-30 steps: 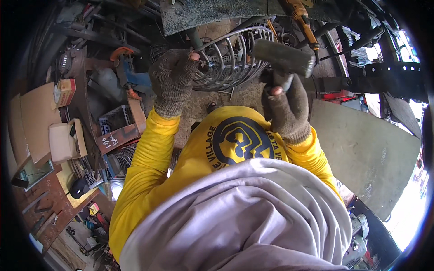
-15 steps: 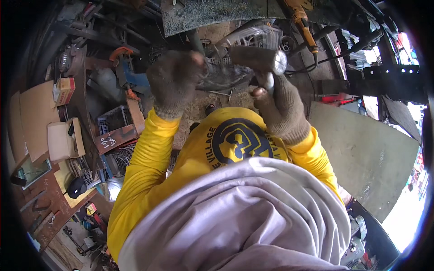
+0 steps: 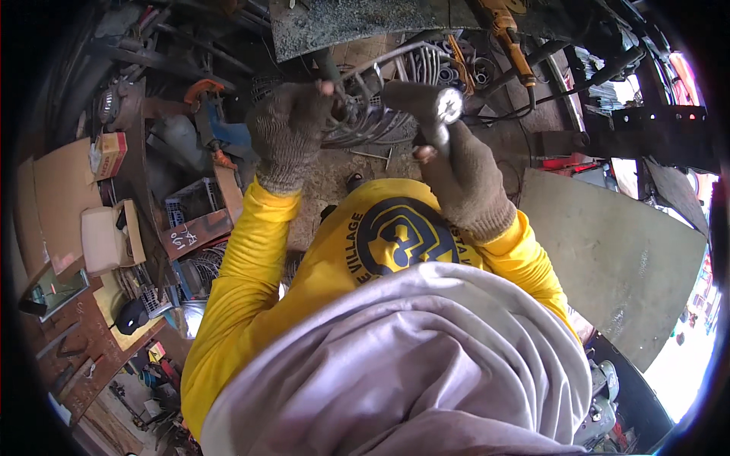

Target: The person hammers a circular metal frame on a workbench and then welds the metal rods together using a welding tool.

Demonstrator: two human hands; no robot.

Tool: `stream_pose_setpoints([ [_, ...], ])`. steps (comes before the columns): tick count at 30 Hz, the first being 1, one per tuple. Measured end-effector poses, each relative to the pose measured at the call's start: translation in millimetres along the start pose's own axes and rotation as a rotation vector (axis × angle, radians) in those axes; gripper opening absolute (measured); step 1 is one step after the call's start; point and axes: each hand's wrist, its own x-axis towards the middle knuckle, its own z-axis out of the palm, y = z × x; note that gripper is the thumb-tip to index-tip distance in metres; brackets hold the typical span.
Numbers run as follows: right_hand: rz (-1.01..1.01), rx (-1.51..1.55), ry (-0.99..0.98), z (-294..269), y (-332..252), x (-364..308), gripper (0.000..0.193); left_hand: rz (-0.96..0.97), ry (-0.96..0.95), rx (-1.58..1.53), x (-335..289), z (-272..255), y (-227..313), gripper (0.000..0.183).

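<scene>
Both hands wear brown knitted work gloves with bare fingertips showing. My right hand (image 3: 468,171) is closed around the shiny handle of a hammer (image 3: 408,97), its head raised with a round bright face turned right. My left hand (image 3: 287,133) is closed at the left end of a metal frame of curved bars (image 3: 430,64). Where its fingers meet the bars is partly hidden. The hammer head overlaps the frame in view; I cannot tell whether they touch.
A gritty metal tabletop (image 3: 342,26) lies ahead, with an orange power tool (image 3: 506,38) and its cord at right. A blue clamp (image 3: 224,125) stands at left beside cardboard boxes (image 3: 110,235). A large flat sheet (image 3: 616,251) leans at right.
The metal frame, blurred before, now shows sharply and has shifted. The hammer has tipped slightly to the left, its face turned more into view. My right hand has moved a little left.
</scene>
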Motion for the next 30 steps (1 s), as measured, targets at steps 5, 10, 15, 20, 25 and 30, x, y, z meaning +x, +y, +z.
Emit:
stream_pose_setpoints([
  [5,-0.207,0.352,0.249,-5.9,16.1,-3.5,0.036,0.107,0.111,0.158,4.6,0.3,-11.3,0.027],
  [10,-0.043,0.479,0.251,-4.4,30.3,-3.9,0.028,-0.028,0.019,0.185,6.6,-5.1,-9.2,0.033],
  [15,0.053,0.546,0.188,0.4,36.6,-8.2,0.04,0.061,-0.026,0.299,6.7,-9.3,-5.4,0.037],
  [20,0.108,0.541,0.222,0.3,36.7,-8.3,0.023,-0.014,-0.044,0.292,5.0,-9.4,-11.3,0.033],
  [25,0.094,0.505,0.216,0.3,39.6,-6.9,0.023,-0.09,-0.019,0.09,0.6,-6.2,-10.9,0.034],
  [30,0.092,0.464,0.176,-0.7,36.5,-6.6,0.026,-0.029,-0.038,0.172,2.0,-6.2,-4.5,0.034],
])
